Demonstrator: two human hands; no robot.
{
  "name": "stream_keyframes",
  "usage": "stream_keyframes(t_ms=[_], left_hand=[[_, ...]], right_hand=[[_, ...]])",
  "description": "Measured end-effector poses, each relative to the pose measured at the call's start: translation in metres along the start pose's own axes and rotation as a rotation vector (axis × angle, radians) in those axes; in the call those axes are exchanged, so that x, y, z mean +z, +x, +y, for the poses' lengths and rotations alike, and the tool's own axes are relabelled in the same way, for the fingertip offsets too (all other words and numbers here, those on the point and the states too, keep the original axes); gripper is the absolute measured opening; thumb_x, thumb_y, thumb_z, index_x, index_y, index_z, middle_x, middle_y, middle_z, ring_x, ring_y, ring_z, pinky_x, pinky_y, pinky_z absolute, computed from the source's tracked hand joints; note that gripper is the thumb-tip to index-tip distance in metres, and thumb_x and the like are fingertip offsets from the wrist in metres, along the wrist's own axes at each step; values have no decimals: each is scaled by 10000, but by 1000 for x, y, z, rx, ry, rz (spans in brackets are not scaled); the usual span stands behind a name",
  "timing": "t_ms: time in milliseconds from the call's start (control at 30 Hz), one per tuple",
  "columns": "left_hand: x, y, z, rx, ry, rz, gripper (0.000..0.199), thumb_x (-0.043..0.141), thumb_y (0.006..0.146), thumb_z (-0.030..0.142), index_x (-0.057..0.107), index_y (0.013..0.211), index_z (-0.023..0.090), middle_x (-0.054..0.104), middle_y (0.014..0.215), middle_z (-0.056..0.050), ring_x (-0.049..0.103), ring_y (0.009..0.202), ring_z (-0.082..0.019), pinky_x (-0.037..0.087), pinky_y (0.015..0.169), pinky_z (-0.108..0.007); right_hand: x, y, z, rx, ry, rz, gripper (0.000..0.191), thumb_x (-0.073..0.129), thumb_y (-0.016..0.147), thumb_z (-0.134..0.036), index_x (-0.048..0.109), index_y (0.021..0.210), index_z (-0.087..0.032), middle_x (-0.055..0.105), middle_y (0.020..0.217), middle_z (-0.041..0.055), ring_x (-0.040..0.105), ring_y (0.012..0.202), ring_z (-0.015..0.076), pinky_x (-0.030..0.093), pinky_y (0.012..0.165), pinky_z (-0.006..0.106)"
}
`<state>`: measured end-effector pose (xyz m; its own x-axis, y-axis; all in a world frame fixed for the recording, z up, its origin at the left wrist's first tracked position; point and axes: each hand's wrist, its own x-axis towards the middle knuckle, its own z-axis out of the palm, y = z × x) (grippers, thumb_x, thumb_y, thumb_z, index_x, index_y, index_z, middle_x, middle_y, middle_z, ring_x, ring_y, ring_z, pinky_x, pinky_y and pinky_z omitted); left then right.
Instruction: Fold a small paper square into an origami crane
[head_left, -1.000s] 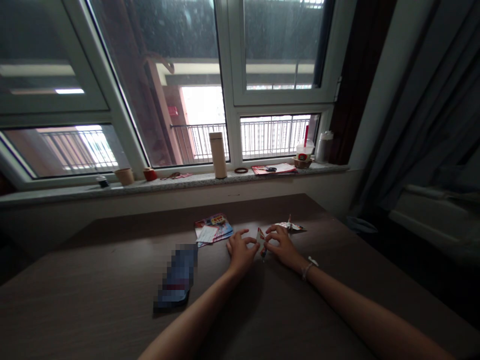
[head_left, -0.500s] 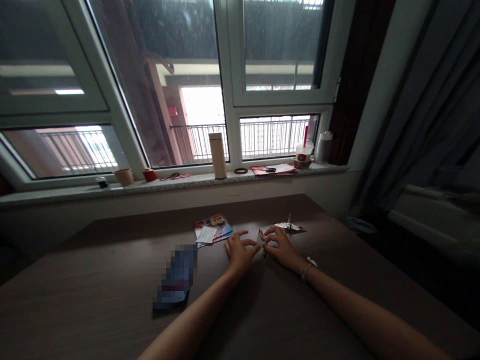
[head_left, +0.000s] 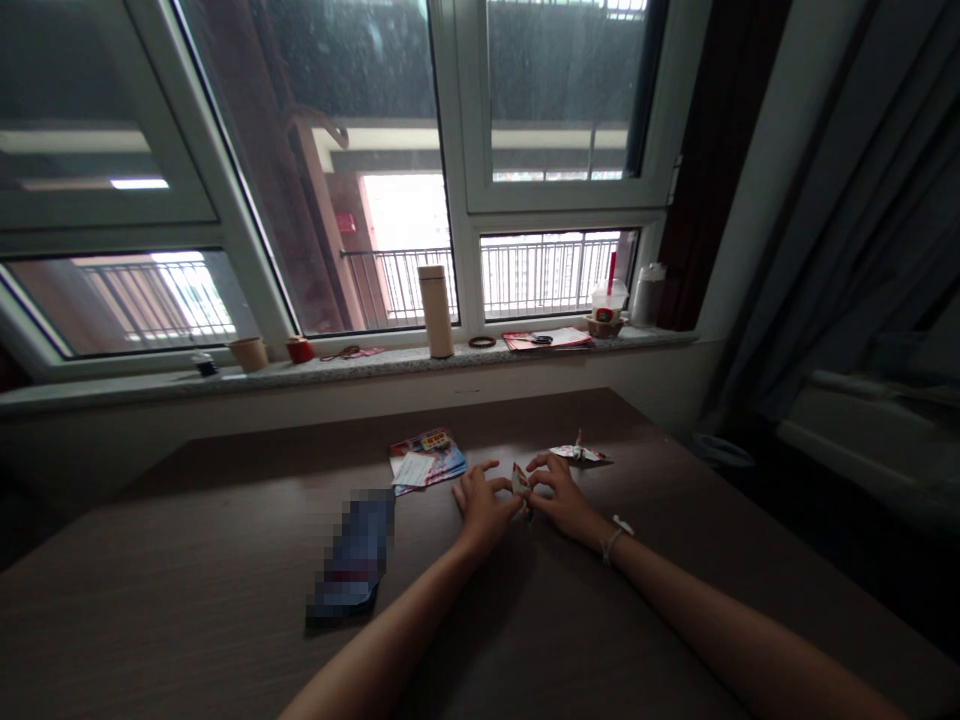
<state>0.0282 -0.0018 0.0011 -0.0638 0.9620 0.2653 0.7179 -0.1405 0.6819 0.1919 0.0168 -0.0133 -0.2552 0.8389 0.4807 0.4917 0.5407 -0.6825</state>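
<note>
A small folded piece of printed paper (head_left: 520, 480), white with red, is held upright between my two hands above the table. My left hand (head_left: 484, 505) pinches its left side between thumb and fingers. On the right side, my right hand (head_left: 561, 497) grips the same paper with its fingertips; a bracelet circles that wrist. Just beyond my right hand lies a folded paper crane (head_left: 580, 452) with spread wings. Left of my left hand are colourful printed sheets (head_left: 448, 460) with a white slip (head_left: 414, 469) on top.
A pixelated dark blue object (head_left: 352, 555) lies on the brown table (head_left: 187, 560), left of my left forearm. Along the windowsill (head_left: 375, 365) stand a beige bottle (head_left: 436, 312), paper cup (head_left: 248, 354), drink cup (head_left: 608, 302), and scissors (head_left: 541, 340) on papers.
The folded paper between my hands has changed shape and angle slightly, its tip now lower. My fingers have shifted a little around it. Everything else is still.
</note>
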Motion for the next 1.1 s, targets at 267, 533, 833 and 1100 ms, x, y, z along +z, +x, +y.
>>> stream_keyframes(t_ms=[267, 533, 833, 1100], left_hand=[[-1, 4, 1, -24, -26, 26, 42, 708, 742, 301, 742, 752, 280, 579, 1310, -8, 416, 1266, -288, 210, 1119, -535], [1, 6, -6, 18, -17, 35, 60, 711, 753, 324, 746, 752, 275, 590, 1294, -16, 428, 1240, -285, 269, 1082, -495], [-1, 7, -11, 3, -3, 53, 61, 727, 747, 332, 760, 757, 281, 592, 1303, -3, 425, 1250, -270, 268, 1095, -451], [-2, 5, -6, -7, 2, 64, 53, 722, 750, 279, 767, 777, 282, 567, 1315, -11, 426, 1250, -270, 273, 1099, -446]], right_hand=[[3, 1, 11, 2, -8, 48, 82, 652, 830, -310, 701, 798, -253, 585, 1087, 45, 470, 1152, 238, 320, 1066, 416], [4, 2, 16, 29, -2, 74, 174, 667, 834, -373, 713, 729, -241, 608, 1046, 50, 482, 1133, 242, 328, 1046, 422], [-1, 3, 22, 32, 27, 76, 117, 704, 806, -333, 734, 744, -237, 632, 1032, 53, 476, 1143, 254, 323, 1040, 424], [0, 5, 19, 36, 21, 26, 85, 693, 812, -288, 740, 762, -237, 635, 1048, 55, 483, 1133, 250, 332, 1031, 422]])
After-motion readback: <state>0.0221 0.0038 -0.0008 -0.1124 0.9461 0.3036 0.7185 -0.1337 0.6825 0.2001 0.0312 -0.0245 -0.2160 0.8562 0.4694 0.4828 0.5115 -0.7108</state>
